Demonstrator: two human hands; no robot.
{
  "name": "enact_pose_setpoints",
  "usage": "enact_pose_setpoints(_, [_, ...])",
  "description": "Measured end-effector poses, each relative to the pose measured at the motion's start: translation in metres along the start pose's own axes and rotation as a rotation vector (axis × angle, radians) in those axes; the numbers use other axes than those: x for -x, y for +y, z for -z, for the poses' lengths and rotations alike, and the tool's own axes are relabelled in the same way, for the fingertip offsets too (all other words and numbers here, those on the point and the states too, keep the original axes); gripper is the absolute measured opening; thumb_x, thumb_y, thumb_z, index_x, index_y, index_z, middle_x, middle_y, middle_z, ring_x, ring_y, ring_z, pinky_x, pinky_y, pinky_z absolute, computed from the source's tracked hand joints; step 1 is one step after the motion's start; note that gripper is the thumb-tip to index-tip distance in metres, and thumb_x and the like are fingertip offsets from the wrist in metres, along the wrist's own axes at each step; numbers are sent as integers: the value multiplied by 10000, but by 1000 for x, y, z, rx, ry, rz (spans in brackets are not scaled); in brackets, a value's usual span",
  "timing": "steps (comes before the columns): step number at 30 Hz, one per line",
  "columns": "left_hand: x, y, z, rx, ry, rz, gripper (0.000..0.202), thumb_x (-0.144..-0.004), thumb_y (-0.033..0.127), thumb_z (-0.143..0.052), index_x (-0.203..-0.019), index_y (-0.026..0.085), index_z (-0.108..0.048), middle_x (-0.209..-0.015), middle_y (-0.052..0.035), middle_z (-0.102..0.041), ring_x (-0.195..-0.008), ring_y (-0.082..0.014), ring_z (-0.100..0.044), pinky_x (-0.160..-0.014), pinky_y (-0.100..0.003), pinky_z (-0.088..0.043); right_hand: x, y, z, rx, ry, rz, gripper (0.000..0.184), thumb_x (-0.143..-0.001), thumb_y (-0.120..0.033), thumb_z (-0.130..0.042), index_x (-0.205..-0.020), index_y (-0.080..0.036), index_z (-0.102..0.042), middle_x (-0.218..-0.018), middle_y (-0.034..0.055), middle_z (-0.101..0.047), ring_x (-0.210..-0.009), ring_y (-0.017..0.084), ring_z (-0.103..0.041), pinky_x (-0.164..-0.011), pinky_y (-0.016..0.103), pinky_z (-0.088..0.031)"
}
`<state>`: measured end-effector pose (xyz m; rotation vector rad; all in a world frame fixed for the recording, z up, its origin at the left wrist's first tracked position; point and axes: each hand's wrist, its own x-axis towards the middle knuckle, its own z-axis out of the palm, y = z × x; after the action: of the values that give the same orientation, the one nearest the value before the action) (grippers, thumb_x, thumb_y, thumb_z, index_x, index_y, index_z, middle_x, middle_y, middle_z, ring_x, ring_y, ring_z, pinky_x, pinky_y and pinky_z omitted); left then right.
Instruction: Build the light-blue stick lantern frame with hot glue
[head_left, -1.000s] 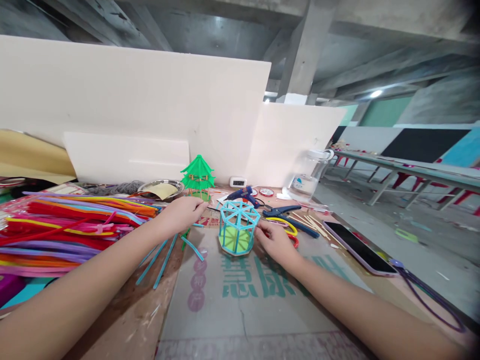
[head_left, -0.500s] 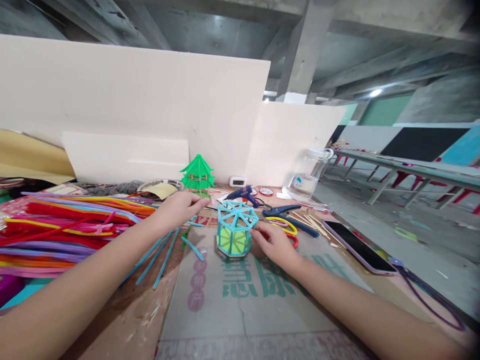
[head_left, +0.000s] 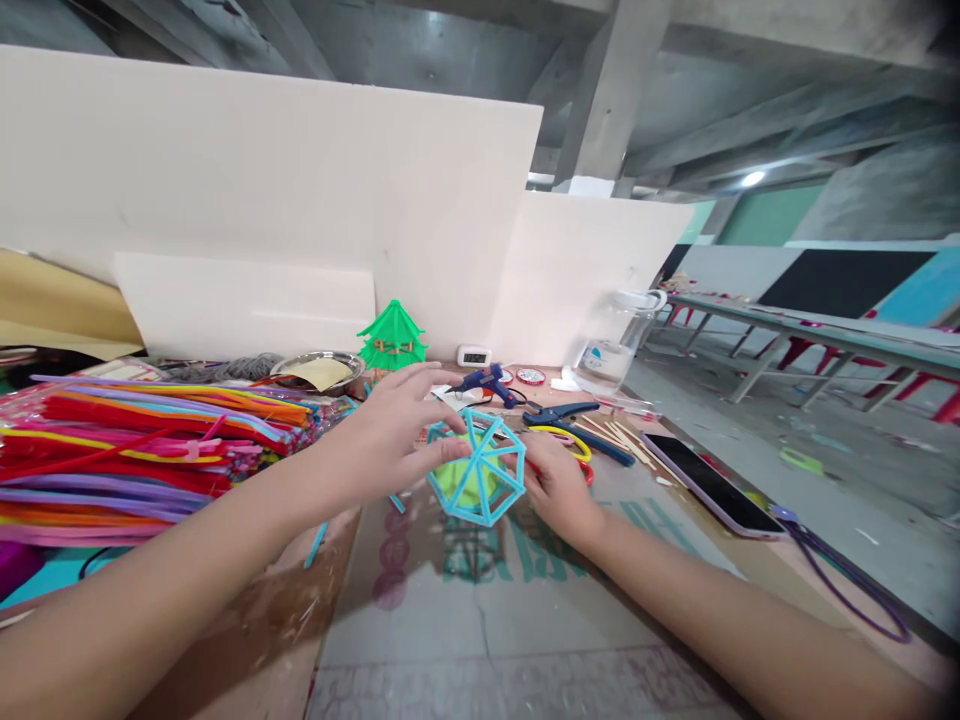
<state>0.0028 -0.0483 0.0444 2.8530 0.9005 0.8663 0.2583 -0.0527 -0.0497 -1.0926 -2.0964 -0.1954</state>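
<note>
A small octagonal frame of light blue strips (head_left: pixel 489 470), with spokes on its near face and a yellow-green panel behind them, is tilted toward me above the cardboard. My right hand (head_left: pixel 559 485) grips it by the right side, fingers closed and partly hidden. On the other side is my left hand (head_left: pixel 401 430), its fingers spread and the thumb by the frame's left edge. Whether the thumb touches the frame, I cannot tell. Beyond my left hand stands a green pagoda-roofed model (head_left: pixel 394 338). Loose blue strips (head_left: pixel 316 545) lie under my left arm.
Bundled colourful pipe cleaners (head_left: pixel 135 450) cover the left side. Behind the frame are a blue glue gun (head_left: pixel 484 382), a white digital clock (head_left: pixel 474 356) and pliers (head_left: pixel 592 430). Yellow-handled scissors (head_left: pixel 574 440), wooden sticks (head_left: pixel 622 440), a phone (head_left: pixel 709 485) and a water jug (head_left: pixel 611 345) are at right.
My right hand has lifted the blue frame off the cardboard and tipped its spoked face toward me. The left hand has come right, to the frame, and its fingers have spread.
</note>
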Motion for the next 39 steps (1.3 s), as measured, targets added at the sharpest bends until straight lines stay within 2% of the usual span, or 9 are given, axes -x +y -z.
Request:
enact_pose_setpoints(3, [2, 7, -2, -64, -31, 21, 286, -892, 479, -581, -931, 256, -756, -1438, -66, -500, -1414, -305, -317, -1170, -519, -230, 0, -1, 1, -2, -7, 22, 253, -965, -233, -416, -771, -200, -575, -755, 63, -618, -730, 206, -534, -680, 328, -371])
enact_pose_setpoints(6, [3, 6, -11, 34, -67, 53, 318, -891, 497, -571, -933, 251, -768, -1443, -74, -504, -1404, -302, -348, -1162, -504, -259, 0, -2, 2, -13, 1, 44, 252, -965, -224, -413, -796, -196, -598, -767, 69, -637, -744, 211, -557, -694, 339, -385])
enact_pose_setpoints(13, [0, 5, -26, 311, -67, 338, 263, -820, 487, -622, -843, 268, -767, -1376, -54, -563, -1308, -307, -485, -1092, -455, -390, 0, -3, 3, -7, 51, 72, 227, -965, -225, -429, -846, -205, -622, -767, 61, -644, -735, 209, -556, -699, 344, -403])
enact_pose_setpoints(17, [-1, 11, -23, 355, -118, 351, 200, -810, 416, -635, -781, 255, -751, -1368, -49, -565, -1268, -291, -522, -1077, -436, -411, 0, -1, 3, -24, 54, 85, 197, -954, -196, -444, -909, -208, -636, -812, 70, -671, -783, 219, -583, -730, 353, -421])
enact_pose_setpoints(24, [0, 12, -26, 339, -92, 334, 218, -828, 413, -613, -739, 250, -727, -1317, -49, -591, -1262, -290, -522, -1038, -415, -443, 0, 0, 4, -27, 66, 50, 209, -947, -222, -442, -891, -211, -643, -789, 66, -666, -754, 215, -582, -719, 346, -421])
enact_pose_setpoints(27, [0, 8, -30, 294, -61, 310, 245, -856, 437, -586, -825, 244, -734, -1291, -62, -605, -1275, -294, -506, -1058, -422, -419, -1, -2, 2, -48, 38, -28, 233, -941, -256, -443, -791, -205, -612, -758, 68, -647, -725, 216, -562, -694, 340, -409])
enact_pose_setpoints(30, [0, 2, -31, 205, 91, 193, 269, -904, 410, -550, -1012, 222, -711, -1332, -84, -574, -1313, -265, -464, -1103, -412, -369, -3, -1, -2, -210, -42, -206, 247, -926, -275, -446, -728, -209, -579, -729, 49, -626, -728, 215, -563, -704, 332, -423])
enact_pose_setpoints(33, [-2, -7, -27, 129, 205, 178, 312, -930, 389, -522, -1130, 194, -661, -1346, -108, -554, -1316, -239, -453, -1122, -409, -337, -6, 6, -10, -354, -82, -339, 241, -921, -280, -424, -738, -212, -566, -706, 19, -622, -696, 194, -576, -674, 303, -445])
enact_pose_setpoints(39, [-7, -43, -10, 65, 171, 332, 332, -916, 407, -476, -1019, 178, -693, -1096, -77, -696, -1047, -247, -618, -954, -366, -447, -7, 20, -17, -360, -68, -462, 350, -949, -393, -382, -663, -221, -488, -535, -30, -516, -514, 154, -510, -542, 269, -414])
